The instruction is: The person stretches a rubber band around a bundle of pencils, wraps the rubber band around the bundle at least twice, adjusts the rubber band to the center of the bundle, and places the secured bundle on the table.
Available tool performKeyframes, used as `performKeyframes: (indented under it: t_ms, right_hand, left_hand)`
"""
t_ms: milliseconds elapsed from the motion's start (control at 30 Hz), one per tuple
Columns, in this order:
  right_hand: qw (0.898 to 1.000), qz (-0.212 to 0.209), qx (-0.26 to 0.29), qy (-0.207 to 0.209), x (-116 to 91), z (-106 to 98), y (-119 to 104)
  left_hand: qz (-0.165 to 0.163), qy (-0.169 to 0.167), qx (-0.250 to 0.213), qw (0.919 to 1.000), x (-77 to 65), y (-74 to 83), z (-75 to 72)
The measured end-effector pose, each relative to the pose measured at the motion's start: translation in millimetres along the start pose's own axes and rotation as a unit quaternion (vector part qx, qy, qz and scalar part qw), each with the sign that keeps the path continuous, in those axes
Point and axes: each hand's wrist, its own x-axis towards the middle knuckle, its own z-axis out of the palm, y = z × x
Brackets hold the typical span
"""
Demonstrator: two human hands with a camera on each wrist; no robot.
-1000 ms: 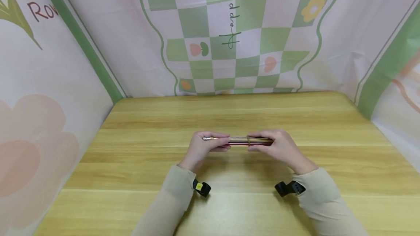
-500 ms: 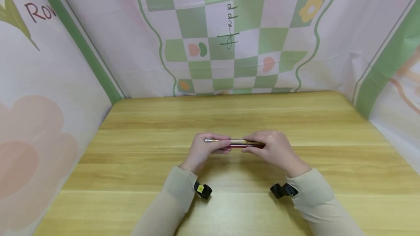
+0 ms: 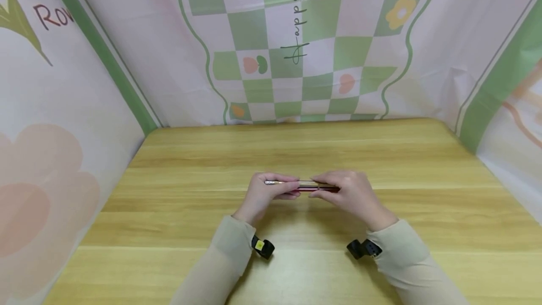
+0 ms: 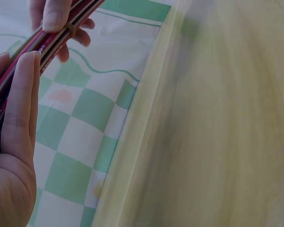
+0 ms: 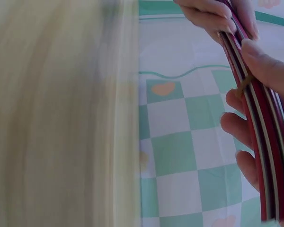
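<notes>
Between the two hands, a bundle of slim red, dark and pale striped pencils (image 3: pixel 307 185) lies level above the table, seen from the side. A thin brown rubber band (image 5: pixel 246 83) circles the bundle. My left hand (image 3: pixel 271 191) grips the left part, thumb on the near side, and a silvery end (image 3: pixel 269 182) shows past its thumb. My right hand (image 3: pixel 349 194) holds the right part, its thumb and fingertips right by the band. In the right wrist view, its fingers (image 5: pixel 239 130) curl behind the pencils and the flat ends show low in the picture.
The wooden table (image 3: pixel 296 149) stretches under both hands. Behind it hangs a cloth (image 3: pixel 288 88) with green and white checks, and more printed cloth (image 3: pixel 63 107) hangs at the sides. Black wrist cameras (image 3: pixel 264 248) sit at the beige cuffs.
My right hand has shifted left along the pencils, so its fingertips now reach past the band, closer to my left hand. My left hand has barely moved.
</notes>
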Motion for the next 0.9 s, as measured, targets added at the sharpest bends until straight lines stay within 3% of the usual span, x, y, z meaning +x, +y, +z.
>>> performKeyframes:
  t_ms: [500, 733, 900]
  right_hand:
    - [0.998, -0.054, -0.017, 0.011, 1, 2, -3]
    - [0.999, -0.054, 0.003, -0.001, 1, 7, -9]
    - [0.999, -0.032, 0.002, -0.013, 2, 9, -11]
  left_hand:
    - [0.002, -0.005, 0.006, 1.0000, -3.3, 3.6, 4.2]
    - [0.019, -0.036, 0.008, 0.9992, -2.0, -1.1, 9.5]
    - [0.017, -0.029, 0.003, 0.9994, -1.9, -3.0, 9.3]
